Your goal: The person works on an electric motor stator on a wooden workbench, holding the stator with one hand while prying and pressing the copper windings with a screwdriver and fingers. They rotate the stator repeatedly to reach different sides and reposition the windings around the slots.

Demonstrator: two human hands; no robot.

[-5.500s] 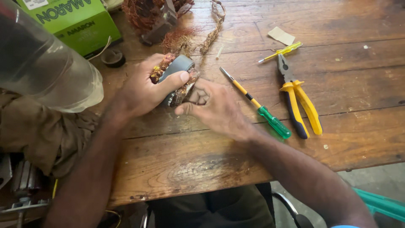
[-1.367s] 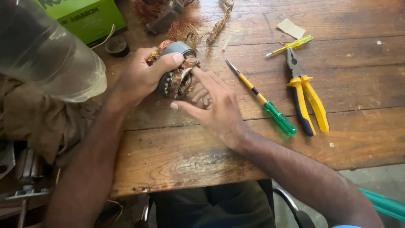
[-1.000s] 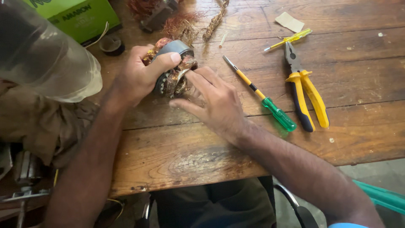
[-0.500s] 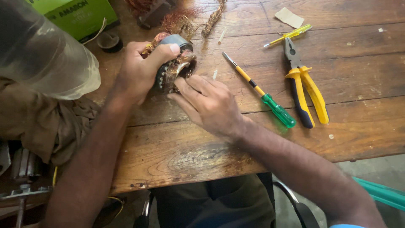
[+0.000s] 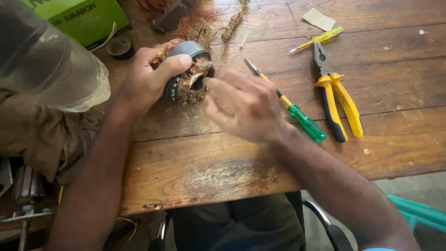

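Observation:
My left hand [image 5: 147, 79] grips a round grey metal motor stator [image 5: 188, 69] with copper windings, held on its side on the wooden table [image 5: 223, 162]. The thumb lies over its casing. My right hand [image 5: 244, 104] is right beside it, fingertips at the copper winding on the stator's open face; whether they pinch a wire I cannot tell. A screwdriver with a green handle [image 5: 304, 122] lies just behind my right hand, partly hidden by it.
Yellow-and-blue pliers [image 5: 337, 100] and a small yellow screwdriver [image 5: 320, 38] lie at the right. Loose copper wire [image 5: 200, 25], a green box [image 5: 83, 18] and a black ring [image 5: 118, 46] sit at the back. A clear plastic bottle [image 5: 46, 65] looms at the left.
The stator has been tipped and turned in my left hand. My right hand has shifted from resting under it to working at its open face.

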